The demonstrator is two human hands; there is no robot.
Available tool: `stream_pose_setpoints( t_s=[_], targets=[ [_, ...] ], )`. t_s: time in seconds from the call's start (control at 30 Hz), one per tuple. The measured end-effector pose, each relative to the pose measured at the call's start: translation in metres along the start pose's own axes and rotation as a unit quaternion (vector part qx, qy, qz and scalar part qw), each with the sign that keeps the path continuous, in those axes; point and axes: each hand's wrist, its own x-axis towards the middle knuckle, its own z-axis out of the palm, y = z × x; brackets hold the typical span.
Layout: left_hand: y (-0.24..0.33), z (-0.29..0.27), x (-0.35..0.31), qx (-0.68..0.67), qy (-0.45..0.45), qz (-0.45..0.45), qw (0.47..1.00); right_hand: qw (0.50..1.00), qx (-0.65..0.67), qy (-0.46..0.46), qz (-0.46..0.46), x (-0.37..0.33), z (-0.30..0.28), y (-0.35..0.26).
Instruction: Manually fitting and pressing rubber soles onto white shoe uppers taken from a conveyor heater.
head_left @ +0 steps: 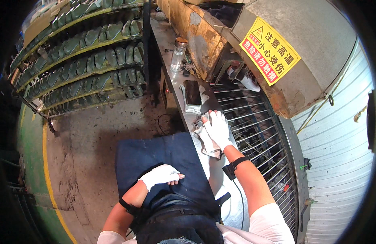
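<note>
My right hand (pixel 217 129), in a white glove with bare fingertips, is closed on a crumpled grey and pinkish rag (pixel 210 145) on the narrow metal bench. Thumb and fingers press on the rag's far end. Just beyond the fingertips lies a dark phone-like slab (pixel 192 92) on a pale cloth or sheet. In front of my dark blue apron (pixel 143 150), my left hand (pixel 161 175) rests with curled fingers, gloved the same way; nothing shows in it, though the palm is hidden.
A glass bottle (pixel 178 54) stands farther along the bench. Metal bars (pixel 259 132) run along its right side, beneath a metal hood (pixel 314 44) with a yellow warning sign (pixel 271 51). At the left stands a rack (pixel 80 57) with several rows of green shoe-shaped forms. A white shoe (pixel 249 83) is under the hood.
</note>
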Motion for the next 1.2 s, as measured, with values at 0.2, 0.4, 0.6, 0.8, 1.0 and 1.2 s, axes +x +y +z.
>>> stream_pose_setpoints(
  t_s=[0.2, 0.4, 0.6, 0.8, 1.0, 1.2],
  targets=[
    [-0.0014, 0.0002, 0.0008, -0.011, 0.002, -0.004, 1.000, 0.999, 0.011, -0.027, 0.016, 0.0009, -0.0036, -0.0019],
    [-0.0008, 0.0000, -0.0002, -0.018, 0.004, -0.005, 1.000, 1.000, 0.014, -0.019, 0.011, 0.0006, -0.0028, -0.0018],
    [-0.0070, 0.0003, 0.0026, -0.022, 0.001, -0.001, 1.000, 1.000, 0.013, -0.011, 0.008, 0.0002, -0.0019, -0.0016],
    [-0.0011, 0.0005, 0.0008, -0.013, 0.002, -0.006, 1.000, 1.000, 0.022, -0.016, 0.010, 0.0004, -0.0022, -0.0004],
    [-0.0008, 0.0008, 0.0002, -0.006, 0.006, -0.003, 1.000, 1.000, 0.019, -0.017, 0.012, 0.0006, -0.0016, -0.0004],
    [-0.0014, 0.0006, 0.0000, -0.015, 0.006, -0.002, 1.000, 1.000, 0.016, -0.016, 0.010, 0.0004, -0.0025, -0.0008]
  ],
)
